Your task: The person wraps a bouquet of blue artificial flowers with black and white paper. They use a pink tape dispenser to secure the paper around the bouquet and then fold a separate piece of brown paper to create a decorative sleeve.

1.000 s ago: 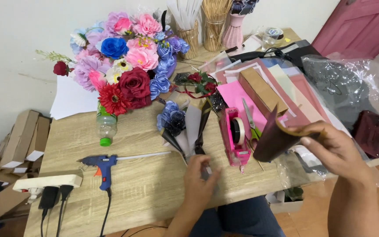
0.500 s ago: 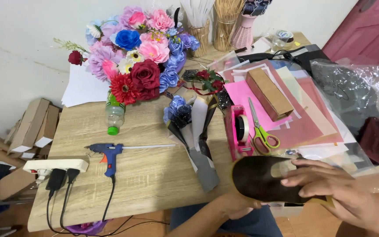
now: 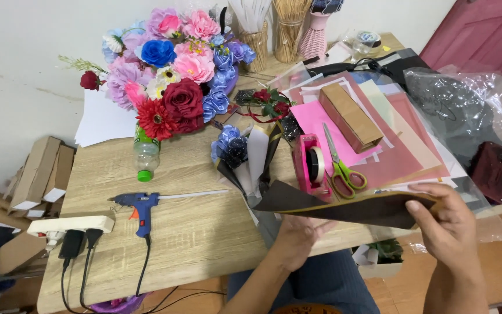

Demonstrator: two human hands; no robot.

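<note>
A dark brown paper sheet [image 3: 344, 206] is held flat and nearly edge-on over the table's near edge. My right hand [image 3: 445, 227] pinches its right end, thumb on top. My left hand [image 3: 297, 238] supports it from below near the left end, fingers partly hidden under the sheet. Just behind the sheet lie a pink tape dispenser [image 3: 310, 166] and green-handled scissors [image 3: 341, 166]. A small wrapped bouquet of blue-purple flowers [image 3: 245, 154] lies to the left of the dispenser.
A large flower arrangement [image 3: 172, 81] stands at the back. A blue glue gun [image 3: 140, 203] and a power strip [image 3: 68, 224] lie at the left. Coloured paper sheets [image 3: 379, 139] with a brown box [image 3: 350, 116] fill the right. Clear plastic wrap [image 3: 466, 99] lies far right.
The dark sheet, held upright at the right a second ago, has been lowered and turned flat. My left hand has left the table and come under the sheet.
</note>
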